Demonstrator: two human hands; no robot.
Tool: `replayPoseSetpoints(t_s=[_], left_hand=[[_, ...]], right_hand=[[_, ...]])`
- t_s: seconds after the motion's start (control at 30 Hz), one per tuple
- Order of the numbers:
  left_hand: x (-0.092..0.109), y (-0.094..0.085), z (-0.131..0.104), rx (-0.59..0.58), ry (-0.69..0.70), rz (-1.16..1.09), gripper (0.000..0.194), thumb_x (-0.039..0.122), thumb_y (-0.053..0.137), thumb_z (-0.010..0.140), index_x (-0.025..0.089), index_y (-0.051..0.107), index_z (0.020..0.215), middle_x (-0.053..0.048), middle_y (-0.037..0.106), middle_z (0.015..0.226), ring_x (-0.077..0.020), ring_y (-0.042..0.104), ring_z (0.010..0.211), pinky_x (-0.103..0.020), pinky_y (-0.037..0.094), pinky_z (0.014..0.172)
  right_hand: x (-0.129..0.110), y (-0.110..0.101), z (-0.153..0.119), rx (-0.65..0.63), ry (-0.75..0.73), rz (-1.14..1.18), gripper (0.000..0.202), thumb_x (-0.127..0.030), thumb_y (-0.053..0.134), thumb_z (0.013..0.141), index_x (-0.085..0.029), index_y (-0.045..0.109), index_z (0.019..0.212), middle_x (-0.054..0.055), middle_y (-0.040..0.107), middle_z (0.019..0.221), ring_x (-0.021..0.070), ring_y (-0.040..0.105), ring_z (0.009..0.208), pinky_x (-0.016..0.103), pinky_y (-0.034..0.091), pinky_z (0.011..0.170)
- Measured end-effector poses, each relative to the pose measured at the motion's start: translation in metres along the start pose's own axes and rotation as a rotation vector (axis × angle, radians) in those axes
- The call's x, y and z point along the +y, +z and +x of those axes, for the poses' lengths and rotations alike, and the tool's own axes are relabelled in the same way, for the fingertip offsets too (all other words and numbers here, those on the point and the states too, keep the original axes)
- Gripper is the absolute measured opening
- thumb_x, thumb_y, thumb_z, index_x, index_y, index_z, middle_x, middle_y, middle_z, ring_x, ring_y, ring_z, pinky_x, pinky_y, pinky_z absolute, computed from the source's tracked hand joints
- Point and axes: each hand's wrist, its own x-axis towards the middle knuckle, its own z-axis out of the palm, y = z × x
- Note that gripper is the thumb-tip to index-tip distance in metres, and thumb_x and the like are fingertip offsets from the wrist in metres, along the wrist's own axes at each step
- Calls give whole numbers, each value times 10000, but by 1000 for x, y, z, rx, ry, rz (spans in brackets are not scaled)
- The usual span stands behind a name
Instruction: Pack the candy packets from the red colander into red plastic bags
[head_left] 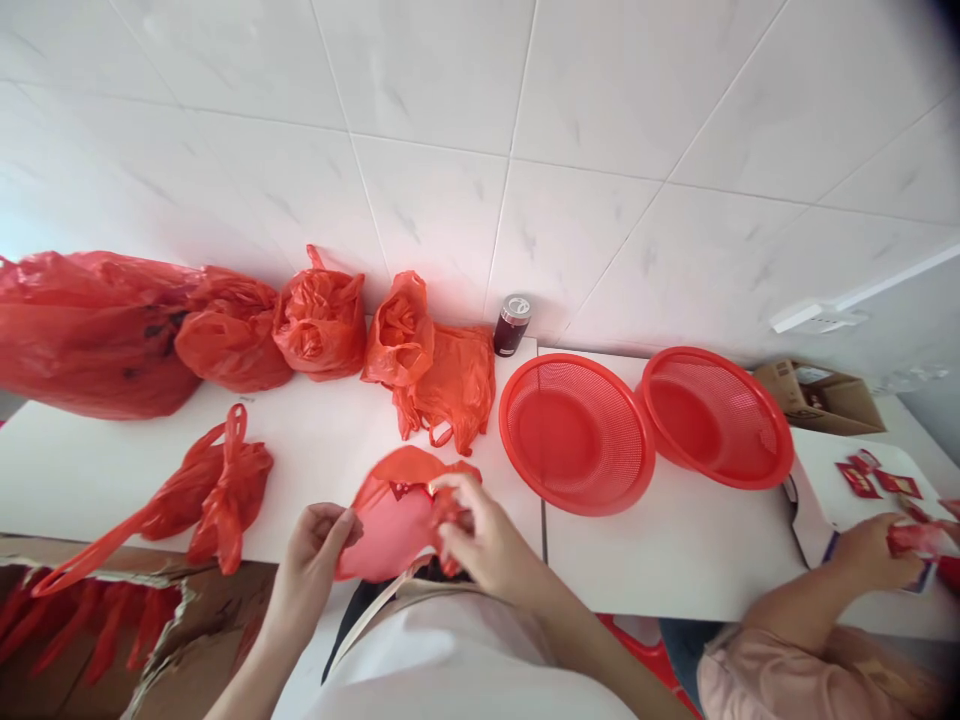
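A red plastic bag (386, 548) is spread between my two hands at the table's front edge, its mouth facing up. My left hand (319, 540) pinches the bag's left rim between thumb and fingers. My right hand (484, 530) is closed on the bunched right side of the same bag. Some small dark red thing shows inside the mouth, too little of it to name. Just beyond lies a flattened red bag (457, 385), against a filled, open-topped red bag (397, 335). A loosely tied red bag (217, 485) rests to the left of my left hand.
More filled red bags (90, 335) line the wall at left. A dark can (513, 325) stands behind two red mesh baskets (637, 480). At right, a co-worker's hand (874, 555) holds a red packet near a white tray (814, 470). A cardboard box (172, 640) with red bags sits below left.
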Motion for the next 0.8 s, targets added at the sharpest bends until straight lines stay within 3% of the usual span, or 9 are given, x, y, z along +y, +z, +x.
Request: replayPoseSetpoints(t_s=[0.07,0.17,0.23,0.33,0.5,0.6,0.67,0.73,0.8], left_hand=[[3,-4,0,24,-1,1,341,516,665,780,204,533,824,3,656,729,-145,607,695,-244,501,672],[10,-8,-4,77,13,-44,337,490,685,772,220,536,909,-1,678,827,-134,609,693,-246,506,681],[13,-11,-7,100,16,-49,378,475,710,751,233,540,987,-13,692,916,-134,616,703,-255,513,691],[11,-14,-10,56,-6,-25,479,478,730,723,236,539,1089,-54,710,1014,-148,629,705,-284,528,690],[7,-7,-16,-66,-30,-37,579,483,720,727,243,490,1201,-76,725,1033,-222,659,957,-348,520,841],[6,-1,-25,-65,-83,-8,633,508,705,730,255,456,1254,-54,732,980,-225,665,948,-352,510,848],[5,-1,-32,-56,-143,25,655,526,714,711,251,457,1248,-42,736,933,-220,676,873,-340,514,807],[5,-3,-39,-58,-211,54,622,541,731,684,232,501,1172,-37,736,886,-220,678,818,-322,518,750],[10,-8,-44,-99,-259,75,500,541,731,685,209,574,1023,-30,727,833,-212,669,789,-291,513,709]], right_hand=[[-26,6,-1,-165,-50,30,495,-118,490,841,-305,465,1299,-23,582,874,91,591,664,217,511,615],[-36,-9,0,-48,-44,31,499,-115,499,825,-299,488,1289,-2,599,970,73,548,639,193,489,573],[-28,-29,0,102,-30,15,471,-144,496,833,-283,496,1283,23,592,1070,56,505,584,187,461,524],[-10,-50,-3,143,0,-97,462,-206,499,857,-287,500,1312,47,591,1147,61,491,562,211,461,518],[13,-56,-18,214,12,-329,456,-271,513,861,-285,534,1316,53,615,1194,142,596,770,302,524,719],[19,-58,-28,299,26,-383,496,-314,552,847,-284,503,1340,62,579,1281,180,603,928,339,512,827],[19,-62,-34,320,72,-435,542,-335,578,835,-287,475,1365,59,624,1182,191,607,930,352,504,836],[15,-66,-40,258,142,-494,560,-336,584,833,-297,459,1378,15,660,914,184,613,798,348,507,763],[6,-71,-44,198,176,-496,524,-341,569,851,-301,466,1363,-38,597,703,166,585,667,326,498,689]])
